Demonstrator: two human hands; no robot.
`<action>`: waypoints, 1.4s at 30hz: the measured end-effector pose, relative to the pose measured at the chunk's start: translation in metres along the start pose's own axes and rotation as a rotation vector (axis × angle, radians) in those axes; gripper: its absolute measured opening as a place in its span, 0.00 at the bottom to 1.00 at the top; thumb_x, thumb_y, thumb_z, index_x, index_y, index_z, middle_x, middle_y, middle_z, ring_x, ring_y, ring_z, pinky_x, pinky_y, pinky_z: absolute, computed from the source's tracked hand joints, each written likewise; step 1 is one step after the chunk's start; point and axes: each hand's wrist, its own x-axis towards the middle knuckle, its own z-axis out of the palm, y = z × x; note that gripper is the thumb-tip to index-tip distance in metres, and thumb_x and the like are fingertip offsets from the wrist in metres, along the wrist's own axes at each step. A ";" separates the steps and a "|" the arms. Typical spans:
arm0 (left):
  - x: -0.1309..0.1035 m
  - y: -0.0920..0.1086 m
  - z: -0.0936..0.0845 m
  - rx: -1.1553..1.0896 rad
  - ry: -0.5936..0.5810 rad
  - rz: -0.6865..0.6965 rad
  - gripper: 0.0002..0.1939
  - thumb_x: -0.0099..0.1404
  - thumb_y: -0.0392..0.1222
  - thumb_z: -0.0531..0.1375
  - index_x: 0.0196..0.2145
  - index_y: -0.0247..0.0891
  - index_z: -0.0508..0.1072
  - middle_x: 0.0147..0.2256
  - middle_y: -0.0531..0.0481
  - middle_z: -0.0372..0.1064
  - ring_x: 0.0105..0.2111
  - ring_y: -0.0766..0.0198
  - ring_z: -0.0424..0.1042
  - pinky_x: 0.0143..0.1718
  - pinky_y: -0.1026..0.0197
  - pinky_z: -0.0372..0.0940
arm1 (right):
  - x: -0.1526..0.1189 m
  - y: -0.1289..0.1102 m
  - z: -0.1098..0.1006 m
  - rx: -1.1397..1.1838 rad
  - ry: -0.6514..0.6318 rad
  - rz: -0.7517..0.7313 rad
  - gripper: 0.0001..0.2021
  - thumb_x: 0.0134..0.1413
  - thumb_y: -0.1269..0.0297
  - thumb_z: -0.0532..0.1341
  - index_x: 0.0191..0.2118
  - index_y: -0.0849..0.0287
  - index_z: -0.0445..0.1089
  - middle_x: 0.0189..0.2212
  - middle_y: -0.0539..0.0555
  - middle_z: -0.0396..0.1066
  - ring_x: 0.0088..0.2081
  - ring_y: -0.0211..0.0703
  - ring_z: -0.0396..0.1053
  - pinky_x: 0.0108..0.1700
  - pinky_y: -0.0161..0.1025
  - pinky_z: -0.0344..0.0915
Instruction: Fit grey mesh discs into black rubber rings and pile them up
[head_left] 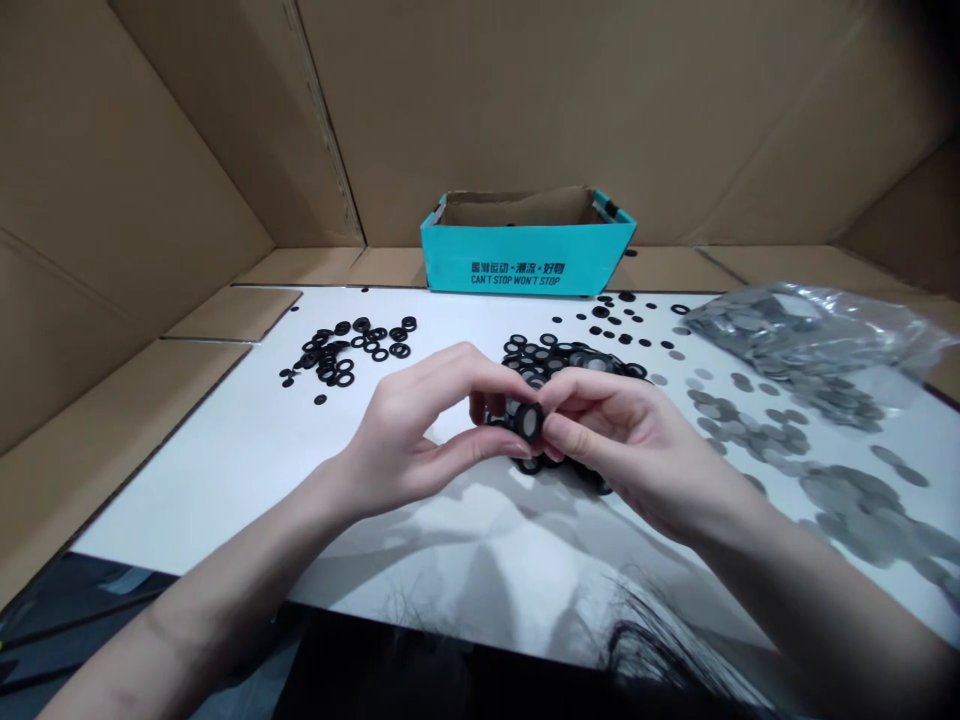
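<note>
Between my two hands is a small black ring with a grey disc in its middle (530, 422). My left hand (439, 425) pinches its left edge between thumb and fingers. From the other side, the closed fingertips of my right hand (611, 430) press at its right edge. Just behind and below the hands lies a pile of similar black rings with grey centres (555, 352), partly covered by my fingers. Loose black rings (334, 355) lie scattered to the left. Thin grey discs (750, 425) are spread over the table to the right.
A turquoise cardboard box (525, 255) stands at the back of the white table (225, 450). A clear plastic bag (810, 330) holding grey discs lies at right. Small black pieces (615, 320) are scattered near the box. Cardboard walls (525, 90) enclose the table.
</note>
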 end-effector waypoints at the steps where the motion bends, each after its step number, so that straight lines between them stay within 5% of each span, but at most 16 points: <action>1: 0.000 0.001 0.000 0.005 -0.008 -0.005 0.10 0.64 0.39 0.67 0.43 0.37 0.73 0.33 0.49 0.74 0.31 0.67 0.72 0.34 0.64 0.69 | 0.000 0.000 0.001 0.009 0.001 -0.001 0.14 0.49 0.53 0.71 0.30 0.58 0.72 0.23 0.49 0.70 0.23 0.34 0.66 0.25 0.32 0.63; 9: -0.001 0.001 -0.001 0.027 -0.054 -0.015 0.11 0.63 0.39 0.67 0.42 0.34 0.74 0.33 0.48 0.74 0.31 0.68 0.72 0.36 0.65 0.69 | -0.001 -0.002 0.002 0.104 -0.042 0.046 0.10 0.50 0.57 0.70 0.30 0.57 0.74 0.23 0.47 0.68 0.25 0.33 0.64 0.28 0.31 0.63; 23: -0.002 -0.001 0.014 -0.067 0.078 0.013 0.10 0.63 0.37 0.67 0.39 0.37 0.70 0.32 0.51 0.69 0.30 0.69 0.69 0.32 0.66 0.69 | -0.004 0.001 0.011 0.219 -0.051 0.091 0.09 0.53 0.57 0.69 0.33 0.57 0.73 0.35 0.53 0.76 0.34 0.37 0.69 0.36 0.33 0.67; 30: 0.000 -0.002 0.007 0.047 -0.022 0.046 0.15 0.62 0.40 0.68 0.45 0.35 0.73 0.34 0.48 0.73 0.33 0.66 0.71 0.37 0.64 0.69 | -0.005 0.001 0.012 0.134 -0.035 0.001 0.06 0.55 0.60 0.67 0.32 0.56 0.73 0.30 0.49 0.73 0.34 0.37 0.70 0.39 0.35 0.68; 42: -0.002 -0.002 0.009 0.079 0.024 0.070 0.11 0.61 0.40 0.69 0.38 0.32 0.74 0.30 0.48 0.73 0.30 0.67 0.72 0.35 0.64 0.68 | -0.004 0.000 0.017 0.020 -0.031 -0.025 0.05 0.56 0.64 0.64 0.30 0.57 0.72 0.26 0.49 0.72 0.30 0.36 0.70 0.33 0.32 0.67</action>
